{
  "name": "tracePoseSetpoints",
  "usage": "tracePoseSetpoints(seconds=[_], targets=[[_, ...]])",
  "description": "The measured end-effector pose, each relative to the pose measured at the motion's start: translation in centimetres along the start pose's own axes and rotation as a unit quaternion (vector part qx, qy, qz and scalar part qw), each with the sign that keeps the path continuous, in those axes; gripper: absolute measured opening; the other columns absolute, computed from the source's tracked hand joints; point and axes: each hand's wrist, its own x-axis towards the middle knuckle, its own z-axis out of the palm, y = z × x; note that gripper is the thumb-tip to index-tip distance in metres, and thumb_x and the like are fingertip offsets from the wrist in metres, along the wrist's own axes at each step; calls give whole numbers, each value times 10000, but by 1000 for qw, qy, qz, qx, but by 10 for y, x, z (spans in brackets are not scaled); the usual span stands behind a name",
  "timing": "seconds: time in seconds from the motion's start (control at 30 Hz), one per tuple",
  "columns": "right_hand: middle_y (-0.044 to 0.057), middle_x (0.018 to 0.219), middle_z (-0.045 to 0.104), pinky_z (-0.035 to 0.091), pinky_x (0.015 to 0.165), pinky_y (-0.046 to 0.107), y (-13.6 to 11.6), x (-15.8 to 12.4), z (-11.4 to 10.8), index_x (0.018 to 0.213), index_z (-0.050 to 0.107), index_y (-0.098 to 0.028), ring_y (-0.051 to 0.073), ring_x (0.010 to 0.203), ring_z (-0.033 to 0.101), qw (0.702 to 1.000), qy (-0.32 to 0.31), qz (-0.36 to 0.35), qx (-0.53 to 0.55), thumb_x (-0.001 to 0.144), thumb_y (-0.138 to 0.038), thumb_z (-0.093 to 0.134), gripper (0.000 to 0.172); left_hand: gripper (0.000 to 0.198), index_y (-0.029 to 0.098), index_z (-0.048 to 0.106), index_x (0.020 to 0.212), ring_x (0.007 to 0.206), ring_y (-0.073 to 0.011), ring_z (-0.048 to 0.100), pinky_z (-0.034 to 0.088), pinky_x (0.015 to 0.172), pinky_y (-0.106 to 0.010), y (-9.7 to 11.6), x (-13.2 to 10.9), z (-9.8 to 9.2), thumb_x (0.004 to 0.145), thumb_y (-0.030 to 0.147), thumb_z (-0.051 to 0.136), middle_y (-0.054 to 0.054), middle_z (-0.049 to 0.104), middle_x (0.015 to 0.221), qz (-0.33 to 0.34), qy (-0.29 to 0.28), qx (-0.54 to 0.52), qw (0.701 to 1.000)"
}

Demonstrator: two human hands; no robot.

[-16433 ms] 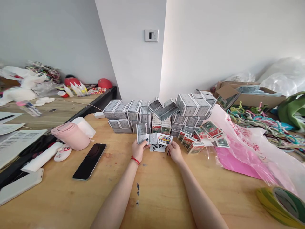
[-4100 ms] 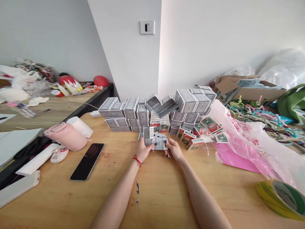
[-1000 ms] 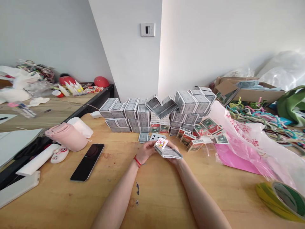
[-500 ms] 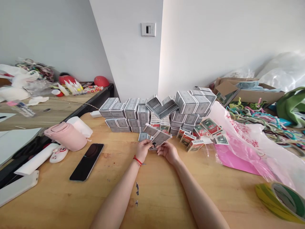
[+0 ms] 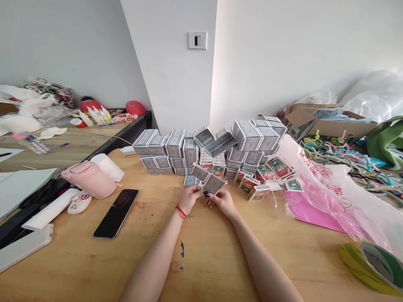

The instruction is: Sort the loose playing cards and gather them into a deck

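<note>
My left hand (image 5: 190,199) and my right hand (image 5: 223,203) meet near the middle of the table, fingers closed on the lower edge of some playing cards (image 5: 210,181). The cards show grey patterned backs and stand tilted, joined at an angle. Dark nail polish shows where the fingertips pinch. Just behind stand block-like stacks (image 5: 154,143) built of the same grey-backed cards. An open, V-shaped pair of card pieces (image 5: 215,141) rests on top in the middle. More grey cards (image 5: 190,180) lie on the table beyond my left hand.
Red-and-green card boxes (image 5: 258,192) lie right of my hands, beside a pink-and-white plastic bag (image 5: 317,184). A roll of yellow tape (image 5: 371,266) sits at the near right. To the left are a black phone (image 5: 116,214) and a pink cup (image 5: 90,179).
My right hand has shifted its grip inward along the cards' lower edge, bringing its fingertips against my left ones. The card face seen below earlier is now hidden. The view has shifted slightly.
</note>
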Motion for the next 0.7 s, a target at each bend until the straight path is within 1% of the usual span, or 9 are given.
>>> tracePoseSetpoints(seconds=[0.1, 0.3, 0.5, 0.6, 0.7], targets=[[2, 483, 562, 417, 378, 231, 0, -1, 1, 592, 554, -153, 113, 377, 508, 1000, 9, -13, -20, 620, -427, 633, 287, 219, 123, 566, 583, 569, -98, 471, 358, 579, -218, -1, 0, -1, 557, 309, 678, 16, 543, 560, 4, -8, 17, 1000], [-8, 488, 539, 355, 371, 215, -1, 0, 2, 602, 553, -165, 93, 372, 459, 998, 18, -48, -35, 663, -433, 593, 278, 207, 126, 572, 592, 580, -100, 480, 366, 586, -219, 3, -1, 0, 609, 320, 643, 10, 540, 562, -1, -29, -1, 1000], [-16, 475, 520, 340, 372, 226, 0, 1, 5, 586, 535, -180, 96, 368, 433, 998, 22, -47, -47, 657, -449, 593, 285, 195, 129, 566, 598, 590, -105, 491, 384, 596, -229, 6, -3, 2, 581, 296, 665, 7, 547, 581, -28, -22, -55, 998], [-21, 456, 504, 339, 377, 231, 0, 0, 9, 579, 518, -182, 100, 368, 426, 997, 17, -49, -51, 656, -450, 593, 288, 204, 136, 536, 572, 586, -104, 488, 390, 597, -237, 5, -3, 2, 568, 289, 671, 9, 536, 579, -42, -24, -95, 994], [-24, 445, 493, 332, 381, 234, -2, -1, 10, 570, 511, -185, 105, 371, 427, 996, 18, -57, -62, 649, -438, 603, 281, 200, 151, 520, 560, 565, -98, 468, 383, 578, -236, 2, -3, 2, 566, 289, 665, 14, 513, 566, -47, -10, -107, 993]])
